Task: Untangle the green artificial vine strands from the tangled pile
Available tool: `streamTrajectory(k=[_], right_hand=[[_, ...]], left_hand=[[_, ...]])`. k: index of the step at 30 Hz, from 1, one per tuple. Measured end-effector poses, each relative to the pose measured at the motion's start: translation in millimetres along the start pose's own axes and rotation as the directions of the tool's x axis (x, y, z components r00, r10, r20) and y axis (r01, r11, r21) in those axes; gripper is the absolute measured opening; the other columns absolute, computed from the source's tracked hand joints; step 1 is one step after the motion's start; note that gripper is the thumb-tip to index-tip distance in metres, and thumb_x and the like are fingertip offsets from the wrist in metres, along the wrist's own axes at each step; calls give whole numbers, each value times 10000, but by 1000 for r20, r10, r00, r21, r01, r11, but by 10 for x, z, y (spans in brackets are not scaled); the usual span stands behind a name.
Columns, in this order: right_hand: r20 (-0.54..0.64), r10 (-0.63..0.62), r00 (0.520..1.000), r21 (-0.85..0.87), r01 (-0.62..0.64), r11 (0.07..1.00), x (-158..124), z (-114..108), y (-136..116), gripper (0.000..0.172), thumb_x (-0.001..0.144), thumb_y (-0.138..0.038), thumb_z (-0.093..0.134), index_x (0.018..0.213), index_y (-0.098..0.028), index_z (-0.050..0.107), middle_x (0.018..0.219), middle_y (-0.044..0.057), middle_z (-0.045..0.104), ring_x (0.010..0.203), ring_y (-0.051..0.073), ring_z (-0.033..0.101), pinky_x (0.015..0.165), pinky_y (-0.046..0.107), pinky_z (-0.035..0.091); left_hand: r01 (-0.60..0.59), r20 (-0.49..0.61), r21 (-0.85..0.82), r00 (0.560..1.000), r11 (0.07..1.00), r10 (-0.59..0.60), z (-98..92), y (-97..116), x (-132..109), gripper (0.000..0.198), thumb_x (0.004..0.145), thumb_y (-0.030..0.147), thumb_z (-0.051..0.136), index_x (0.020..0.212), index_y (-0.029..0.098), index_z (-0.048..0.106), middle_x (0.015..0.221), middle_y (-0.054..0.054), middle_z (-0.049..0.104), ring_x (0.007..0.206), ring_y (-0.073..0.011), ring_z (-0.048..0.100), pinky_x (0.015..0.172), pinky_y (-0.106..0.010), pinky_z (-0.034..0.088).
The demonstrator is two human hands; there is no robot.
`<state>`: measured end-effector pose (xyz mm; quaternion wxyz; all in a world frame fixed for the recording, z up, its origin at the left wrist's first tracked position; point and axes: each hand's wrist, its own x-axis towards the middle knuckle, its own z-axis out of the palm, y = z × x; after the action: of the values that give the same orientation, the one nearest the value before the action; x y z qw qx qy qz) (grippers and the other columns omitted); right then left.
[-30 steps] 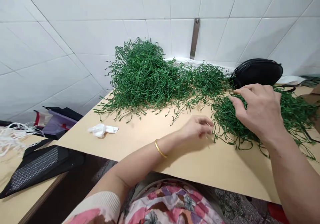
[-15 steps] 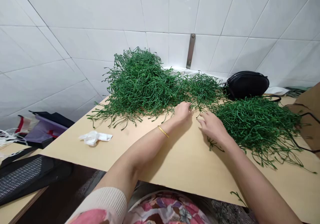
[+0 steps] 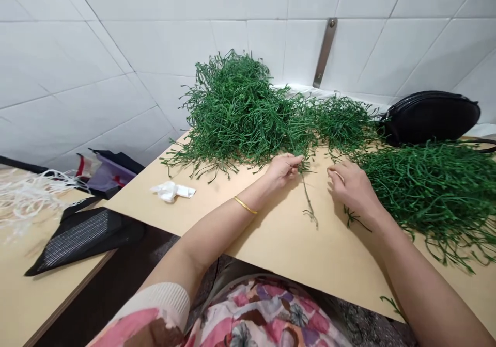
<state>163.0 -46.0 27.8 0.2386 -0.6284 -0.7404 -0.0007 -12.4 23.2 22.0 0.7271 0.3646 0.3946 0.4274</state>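
Note:
My left hand, with a thin gold bangle on its wrist, pinches a thin green artificial stem between thumb and forefinger. The stem hangs down toward me and ends in a small forked tip. To its right, my right hand hovers low over the table with its fingers curled in; whatever they may hold is hidden. Behind the left hand rises a large tangled heap of green stems, joined by a smaller heap. Another pile of stems lies beyond my right hand and forearm.
A crumpled white tissue lies on the light wooden table. At the back right stands a black bag. Loose stems lie under my right wrist. Left, a lower surface holds white cords and a black mesh item.
My view has turned slightly left and down. A stem now hangs from my left hand, held clear of the heap. My right hand has drawn back slightly and its fingers have curled in.

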Motion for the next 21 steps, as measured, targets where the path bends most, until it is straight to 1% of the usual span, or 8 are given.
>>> streamTrajectory(k=[1,3,6,9,11,15,18,21], right_hand=[[12,32,999,150,-34,988,0,-5,-49,258,840,-278,407,819,-156,634,843,90,634,811,199,538,721,332,392],[65,111,992,411,-128,903,-11,10,-131,256,834,-307,426,806,-159,633,804,71,649,753,175,568,693,311,426],[103,213,972,600,-232,765,-54,93,-188,250,813,-342,463,829,-158,632,808,64,659,738,167,596,681,306,466],[90,287,954,675,-270,686,-105,203,-184,262,797,-357,489,880,-150,625,808,66,654,707,154,602,692,311,491],[85,306,948,712,-273,647,-124,255,-171,278,793,-370,498,894,-143,621,807,70,649,680,145,599,686,312,502],[21,330,944,731,-240,639,-126,275,-150,297,799,-399,503,895,-144,620,808,70,639,656,139,586,615,293,502],[-67,357,932,730,-198,654,-119,260,-128,297,807,-416,501,879,-152,617,804,62,635,662,138,575,608,288,490],[-154,358,921,713,-148,685,-117,244,-110,304,814,-427,497,909,-159,606,841,60,629,710,145,575,661,302,484]], left_hand=[[30,37,-32,999,999,-29,-6,-26,-17,318,662,199,702,632,158,388,497,54,466,366,-8,353,368,-138,183],[39,68,-63,997,997,-34,-12,-60,-26,287,695,202,681,652,154,402,525,28,523,388,-14,393,372,-128,233],[7,73,-88,997,996,-1,-24,-83,-12,217,754,155,607,678,157,404,572,-3,590,405,-27,427,381,-132,279],[25,100,-119,995,993,-13,-58,-95,5,138,781,108,544,702,145,436,608,-22,613,419,-34,452,401,-135,321],[62,132,-172,990,983,-39,-87,-95,15,108,788,102,523,708,135,458,593,-12,588,421,-26,444,404,-124,324],[171,223,-249,968,953,-115,-115,-77,3,128,811,151,492,688,126,470,490,51,430,344,6,273,347,-105,210],[183,228,-168,963,969,-142,-95,-78,-47,151,813,188,488,675,129,469,456,64,374,331,3,218,336,-113,159],[119,233,-51,967,992,-104,-60,-112,-101,151,793,205,520,670,143,457,428,62,387,325,-6,221,340,-128,139]])
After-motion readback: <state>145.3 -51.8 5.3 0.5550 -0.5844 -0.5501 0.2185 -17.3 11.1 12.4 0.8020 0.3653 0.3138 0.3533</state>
